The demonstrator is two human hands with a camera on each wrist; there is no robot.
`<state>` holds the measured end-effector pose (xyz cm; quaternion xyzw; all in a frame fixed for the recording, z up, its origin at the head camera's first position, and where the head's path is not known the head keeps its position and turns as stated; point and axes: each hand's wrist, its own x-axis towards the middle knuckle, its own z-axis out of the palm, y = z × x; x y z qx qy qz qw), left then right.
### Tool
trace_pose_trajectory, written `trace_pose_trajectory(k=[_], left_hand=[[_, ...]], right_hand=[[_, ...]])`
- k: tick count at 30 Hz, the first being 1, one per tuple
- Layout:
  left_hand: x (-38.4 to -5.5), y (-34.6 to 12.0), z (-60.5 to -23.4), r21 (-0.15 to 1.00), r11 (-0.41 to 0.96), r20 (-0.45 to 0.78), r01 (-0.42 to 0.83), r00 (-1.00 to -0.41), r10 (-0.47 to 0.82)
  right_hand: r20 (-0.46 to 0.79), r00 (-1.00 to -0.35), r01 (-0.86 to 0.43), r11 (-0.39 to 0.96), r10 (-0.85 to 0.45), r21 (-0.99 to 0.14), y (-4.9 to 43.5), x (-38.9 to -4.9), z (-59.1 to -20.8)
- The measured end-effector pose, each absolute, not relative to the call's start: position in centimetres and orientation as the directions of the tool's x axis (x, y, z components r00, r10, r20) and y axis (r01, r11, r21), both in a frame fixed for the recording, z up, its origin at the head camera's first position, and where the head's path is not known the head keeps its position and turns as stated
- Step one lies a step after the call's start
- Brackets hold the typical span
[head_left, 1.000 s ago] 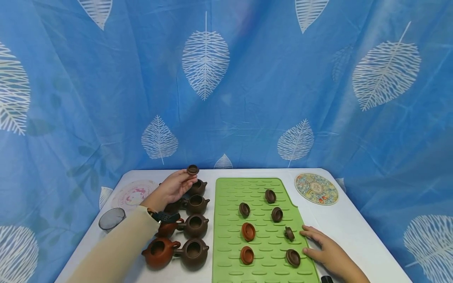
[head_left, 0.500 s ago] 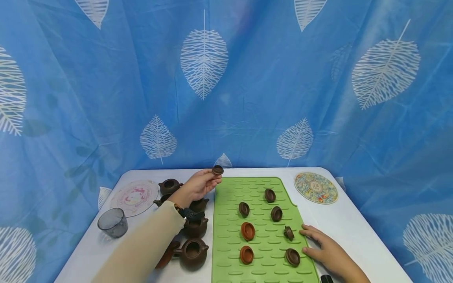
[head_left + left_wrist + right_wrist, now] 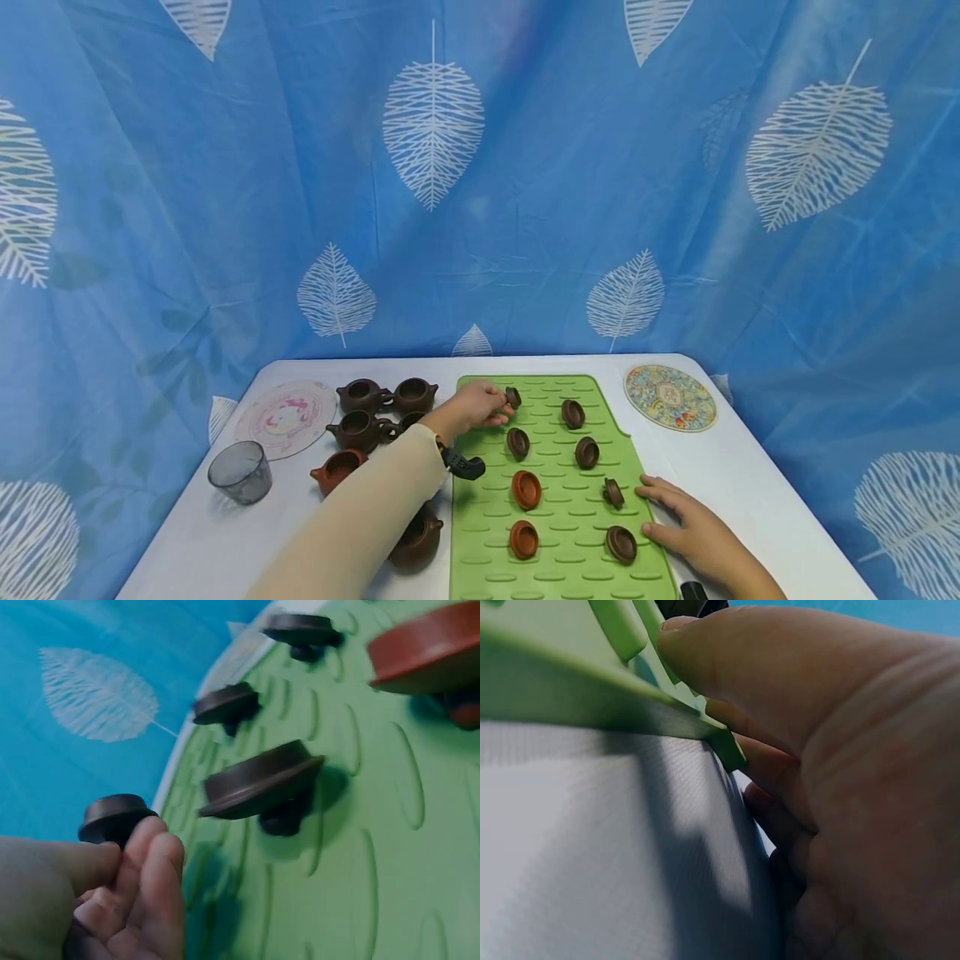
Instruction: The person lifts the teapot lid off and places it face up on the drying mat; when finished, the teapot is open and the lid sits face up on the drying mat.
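In the head view my left hand [image 3: 478, 406] is over the far left part of the green mat [image 3: 566, 517], pinching a small dark brown teapot lid [image 3: 513, 397] between thumb and fingers. The left wrist view shows this lid [image 3: 116, 810] held by its knob end, rim turned up. Closest to it on the mat is another dark lid [image 3: 517, 444], lying knob-down. My right hand [image 3: 693, 533] rests at the mat's right edge with extended fingers, near a tipped dark lid [image 3: 612, 493]; in the right wrist view the thumb [image 3: 735, 652] overlaps the mat's edge.
Several other lids, dark brown and reddish [image 3: 526, 490], lie on the mat. Dark teapots [image 3: 358, 431] and a reddish teapot [image 3: 336, 469] stand left of it, partly behind my left sleeve. A grey glass [image 3: 240, 473], a pink-patterned disc [image 3: 287, 417] and a colourful disc [image 3: 671, 398] are farther out.
My left hand has carried the dark lid rightward from above the teapots to over the mat, and lowered it. The right hand has stayed in place.
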<state>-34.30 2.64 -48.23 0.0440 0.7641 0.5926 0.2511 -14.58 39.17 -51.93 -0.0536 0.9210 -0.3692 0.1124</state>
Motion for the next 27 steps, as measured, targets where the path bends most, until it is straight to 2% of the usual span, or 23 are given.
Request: trace_pose_trajectory(k=[7,13,21,27], left_hand=[[-34.2,3.5,-49.1,0.896,0.431,-0.288,-0.105,-0.877,0.384],[-34.1,3.4,-49.2,0.857,0.509,-0.287,-0.072,-0.889,0.356],[-33.3,3.3,-47.8,0.862,0.495,-0.309,-0.109,-0.887,0.344],[-31.3,0.6,-45.8,0.856,0.516,-0.278,-0.027,-0.866,0.416]], right_hand=[[-0.162,-0.967,-0.023,0.702,-0.196,-0.711,38.5,-14.8,-51.8],[-0.174,-0.966,-0.016,0.712,-0.193,-0.702,38.2,-14.9,-52.0],[-0.176,-0.966,-0.017,0.726,-0.189,-0.688,38.2,-15.0,-51.8],[-0.185,-0.966,-0.014,0.748,-0.181,-0.664,38.6,-14.9,-51.8]])
